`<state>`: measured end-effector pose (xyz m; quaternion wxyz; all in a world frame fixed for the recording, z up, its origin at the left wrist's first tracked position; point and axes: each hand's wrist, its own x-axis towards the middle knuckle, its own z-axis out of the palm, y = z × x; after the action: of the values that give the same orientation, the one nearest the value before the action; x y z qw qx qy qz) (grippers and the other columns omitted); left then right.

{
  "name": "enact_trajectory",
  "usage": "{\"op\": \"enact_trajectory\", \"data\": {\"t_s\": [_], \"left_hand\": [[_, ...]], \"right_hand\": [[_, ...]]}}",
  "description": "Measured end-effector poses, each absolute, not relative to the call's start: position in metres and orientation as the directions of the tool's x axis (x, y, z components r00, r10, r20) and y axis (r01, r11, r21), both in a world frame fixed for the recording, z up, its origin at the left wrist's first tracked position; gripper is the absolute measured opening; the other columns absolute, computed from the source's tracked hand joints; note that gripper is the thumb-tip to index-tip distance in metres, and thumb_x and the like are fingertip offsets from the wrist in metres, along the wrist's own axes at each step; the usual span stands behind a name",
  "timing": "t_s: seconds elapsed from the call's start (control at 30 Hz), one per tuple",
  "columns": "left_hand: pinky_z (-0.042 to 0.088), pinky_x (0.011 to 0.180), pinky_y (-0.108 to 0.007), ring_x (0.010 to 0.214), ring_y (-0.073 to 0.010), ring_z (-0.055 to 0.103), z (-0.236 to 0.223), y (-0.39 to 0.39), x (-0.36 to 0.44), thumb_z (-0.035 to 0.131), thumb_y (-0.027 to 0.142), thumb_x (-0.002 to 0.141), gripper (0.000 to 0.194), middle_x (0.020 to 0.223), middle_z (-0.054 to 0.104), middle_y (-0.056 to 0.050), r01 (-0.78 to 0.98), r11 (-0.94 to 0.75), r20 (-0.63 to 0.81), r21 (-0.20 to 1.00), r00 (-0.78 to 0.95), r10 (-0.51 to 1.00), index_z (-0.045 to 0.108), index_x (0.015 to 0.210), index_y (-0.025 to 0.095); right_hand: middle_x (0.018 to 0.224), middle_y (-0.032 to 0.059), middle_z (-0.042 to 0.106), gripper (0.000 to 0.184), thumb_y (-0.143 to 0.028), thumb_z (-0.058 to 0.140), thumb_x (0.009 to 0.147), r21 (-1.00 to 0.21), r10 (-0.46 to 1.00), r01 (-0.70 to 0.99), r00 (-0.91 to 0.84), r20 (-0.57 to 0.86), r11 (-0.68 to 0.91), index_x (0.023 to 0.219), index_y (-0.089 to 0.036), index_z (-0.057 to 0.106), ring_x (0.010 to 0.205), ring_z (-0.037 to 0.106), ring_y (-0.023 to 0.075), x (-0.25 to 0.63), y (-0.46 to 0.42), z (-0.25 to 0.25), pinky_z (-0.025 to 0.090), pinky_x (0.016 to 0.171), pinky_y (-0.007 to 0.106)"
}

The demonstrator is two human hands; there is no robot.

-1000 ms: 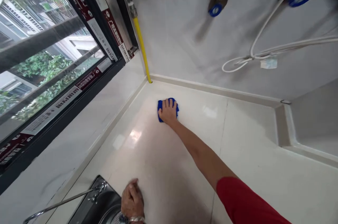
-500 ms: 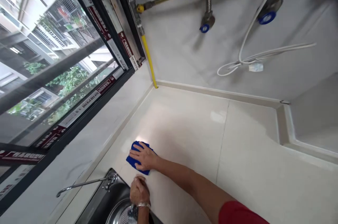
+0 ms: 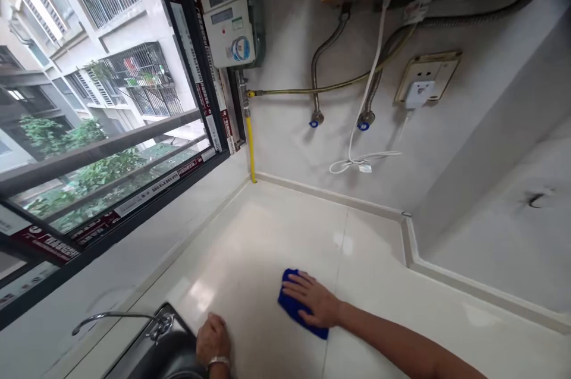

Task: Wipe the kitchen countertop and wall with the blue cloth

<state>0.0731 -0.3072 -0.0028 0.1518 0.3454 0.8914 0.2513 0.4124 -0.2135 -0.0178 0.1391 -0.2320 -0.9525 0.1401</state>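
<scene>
Pressing down on a blue cloth (image 3: 294, 307), the person's right hand (image 3: 312, 303) lies open, fingers spread flat on top of it, in the lower middle of the frame on a pale stone countertop (image 3: 250, 236). The cloth sits out on the counter, well apart from the wall. Their left hand (image 3: 213, 340), wearing a metal bracelet (image 3: 218, 361), is at the bottom edge, curled loosely on the counter just beside a stainless steel sink (image 3: 167, 355); I can't tell whether it grips anything. A curved faucet (image 3: 107, 315) reaches out to the left of the sink. Up on the wall, a yellow gas pipe (image 3: 251, 153) rises toward a white utility meter (image 3: 227, 13), and braided hoses (image 3: 317, 63) end in blue-handled valves (image 3: 363, 125) near a white cable (image 3: 363, 96) and a wall socket (image 3: 427, 82). A dark-framed window (image 3: 111, 99) fills the upper left.
</scene>
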Motion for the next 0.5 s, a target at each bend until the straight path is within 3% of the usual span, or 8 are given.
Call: {"op": "enact_trajectory", "data": {"t_s": [0.1, 0.23, 0.37, 0.5], "left_hand": [[0.043, 0.075, -0.037, 0.083, -0.0277, 0.062, -0.001, -0.309, 0.073, 0.025, 0.038, 0.093, 0.053, 0.074, 0.068, -0.011, 0.528, 0.64, -0.118, 0.558, -0.713, 0.691, 0.066, 0.063, 0.023], [0.043, 0.08, -0.04, 0.087, -0.0292, 0.062, -0.003, -0.308, 0.07, 0.024, 0.037, 0.093, 0.053, 0.077, 0.07, -0.011, 0.529, 0.653, -0.15, 0.541, -0.704, 0.694, 0.067, 0.066, 0.024], [0.043, 0.081, -0.039, 0.091, -0.0285, 0.063, -0.002, -0.304, 0.07, 0.023, 0.04, 0.093, 0.054, 0.082, 0.07, -0.01, 0.495, 0.704, -0.229, 0.509, -0.71, 0.665, 0.068, 0.068, 0.026], [0.044, 0.081, -0.039, 0.091, -0.0274, 0.063, -0.001, -0.301, 0.07, 0.026, 0.042, 0.091, 0.051, 0.082, 0.069, -0.009, 0.474, 0.733, -0.249, 0.487, -0.729, 0.637, 0.068, 0.068, 0.027]], "right_hand": [[0.157, 0.0041, 0.037, 0.063, -0.043, 0.041, 0.093, -0.236, 0.728, 0.689, -0.661, 0.184, 0.685, 0.154, -0.029, 0.03, 0.148, 0.028, 0.0272, 0.486, -0.184, -0.029, 0.023, 0.121, 0.054], [0.154, 0.0071, 0.043, 0.059, -0.042, 0.034, 0.093, -0.112, 0.939, 0.955, -0.239, 0.247, 0.273, 0.148, -0.023, 0.042, 0.145, 0.033, 0.0275, 0.55, -0.135, -0.048, 0.025, 0.119, 0.051], [0.152, 0.0129, 0.044, 0.061, -0.04, 0.028, 0.093, -0.055, 0.953, 0.994, 0.11, 0.281, -0.098, 0.146, -0.013, 0.042, 0.143, 0.032, 0.0313, 0.552, -0.08, -0.047, 0.022, 0.118, 0.054], [0.149, 0.0206, 0.043, 0.062, -0.039, 0.031, 0.093, -0.051, 0.931, 0.96, 0.279, 0.237, -0.275, 0.144, -0.007, 0.041, 0.137, 0.035, 0.0375, 0.513, -0.021, -0.027, 0.024, 0.111, 0.06]]}}
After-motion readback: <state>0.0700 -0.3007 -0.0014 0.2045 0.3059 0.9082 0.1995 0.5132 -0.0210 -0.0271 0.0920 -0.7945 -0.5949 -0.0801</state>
